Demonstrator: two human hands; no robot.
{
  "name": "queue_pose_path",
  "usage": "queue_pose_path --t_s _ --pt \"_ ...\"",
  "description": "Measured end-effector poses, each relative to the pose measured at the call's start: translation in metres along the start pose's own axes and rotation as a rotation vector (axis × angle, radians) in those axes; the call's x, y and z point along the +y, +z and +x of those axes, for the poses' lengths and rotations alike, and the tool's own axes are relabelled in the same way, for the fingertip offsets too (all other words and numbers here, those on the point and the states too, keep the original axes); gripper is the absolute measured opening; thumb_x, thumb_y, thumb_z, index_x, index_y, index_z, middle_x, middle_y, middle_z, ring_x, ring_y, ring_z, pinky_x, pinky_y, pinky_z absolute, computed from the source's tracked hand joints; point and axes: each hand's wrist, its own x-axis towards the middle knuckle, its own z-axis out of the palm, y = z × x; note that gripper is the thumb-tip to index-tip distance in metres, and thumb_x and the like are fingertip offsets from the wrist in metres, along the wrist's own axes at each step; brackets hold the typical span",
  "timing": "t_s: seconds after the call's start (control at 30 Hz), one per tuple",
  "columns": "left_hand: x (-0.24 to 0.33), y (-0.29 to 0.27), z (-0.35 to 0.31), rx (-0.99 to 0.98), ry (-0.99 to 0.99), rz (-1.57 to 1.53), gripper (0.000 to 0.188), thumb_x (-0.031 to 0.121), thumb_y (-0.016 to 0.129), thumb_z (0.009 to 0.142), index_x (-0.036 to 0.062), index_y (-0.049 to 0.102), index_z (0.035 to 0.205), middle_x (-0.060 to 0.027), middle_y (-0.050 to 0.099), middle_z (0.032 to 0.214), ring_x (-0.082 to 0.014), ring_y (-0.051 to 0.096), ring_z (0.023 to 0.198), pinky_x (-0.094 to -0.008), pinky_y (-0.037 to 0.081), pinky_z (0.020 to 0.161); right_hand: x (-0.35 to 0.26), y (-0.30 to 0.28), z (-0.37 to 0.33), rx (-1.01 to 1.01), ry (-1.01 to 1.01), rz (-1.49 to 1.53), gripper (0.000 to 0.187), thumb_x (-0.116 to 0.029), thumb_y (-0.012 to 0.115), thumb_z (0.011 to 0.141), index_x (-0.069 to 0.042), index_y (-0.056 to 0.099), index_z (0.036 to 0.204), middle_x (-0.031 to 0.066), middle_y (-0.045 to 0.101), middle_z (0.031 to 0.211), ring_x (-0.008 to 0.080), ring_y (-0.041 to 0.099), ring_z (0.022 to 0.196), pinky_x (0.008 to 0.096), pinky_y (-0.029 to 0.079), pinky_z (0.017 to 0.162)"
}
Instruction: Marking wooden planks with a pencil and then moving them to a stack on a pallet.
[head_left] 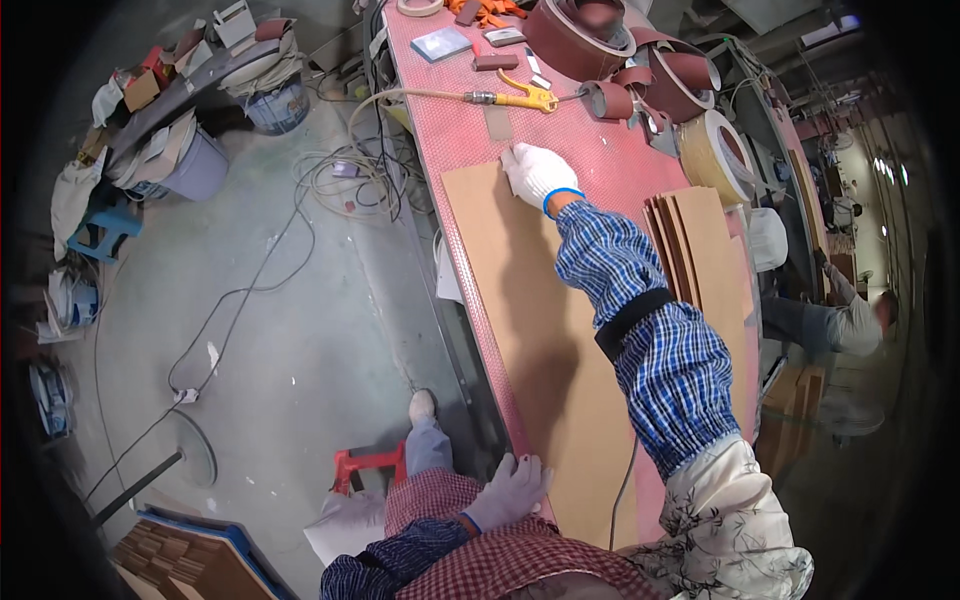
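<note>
A long flat tan wooden board lies lengthwise on the pink-covered table. Over its far end reaches my right hand, in a white knit glove with a blue cuff. Its fingers are curled together at the board's far edge; anything beneath them is hidden. My left hand, gloved in pale fabric, rests by the table's near left edge beside the board, fingers loosely apart and nothing visible in them. Just beyond the right hand lies a small brown flat piece.
A yellow air gun with a hose lies farther back, near reddish-brown abrasive rolls and a tape roll. Several stacked boards stand to the right. Cables cross the floor; a red stool is at left. Another person is at far right.
</note>
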Motion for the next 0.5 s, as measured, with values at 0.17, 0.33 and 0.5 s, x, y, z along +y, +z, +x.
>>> queue_pose_path --t_s 0.17,0.33,0.5 --pt "0.005 -0.015 0.005 -0.072 -0.061 -0.058 0.072 0.043 0.073 0.071 0.0035 0.051 0.127 -0.0236 0.048 0.12 -0.0356 0.048 0.11 -0.0507 0.041 0.095 0.021 0.011 -0.055 0.003 0.017 -0.004 0.037 -0.036 0.045 0.096 -0.007 0.063 0.109 0.0247 0.066 0.105 0.0432 0.062 0.101 0.0499 0.048 0.089" --pt "0.009 -0.021 0.004 -0.117 -0.143 -0.118 0.075 0.04 0.073 0.074 0.0022 0.046 0.133 -0.027 0.047 0.127 -0.0429 0.044 0.125 -0.0573 0.035 0.103 0.043 0.036 -0.154 -0.026 0.045 0.043 0.032 -0.037 0.049 0.096 -0.007 0.061 0.103 0.0238 0.067 0.095 0.0441 0.063 0.092 0.0529 0.049 0.081" --pt "0.015 -0.021 0.009 -0.155 -0.227 -0.028 0.077 0.044 0.07 0.078 0.0052 0.044 0.139 -0.0277 0.043 0.136 -0.0437 0.04 0.13 -0.0564 0.031 0.108 0.077 0.062 -0.268 -0.071 0.057 0.08 0.028 -0.035 0.052 0.095 -0.008 0.058 0.104 0.0217 0.068 0.095 0.0421 0.064 0.091 0.0525 0.05 0.078"
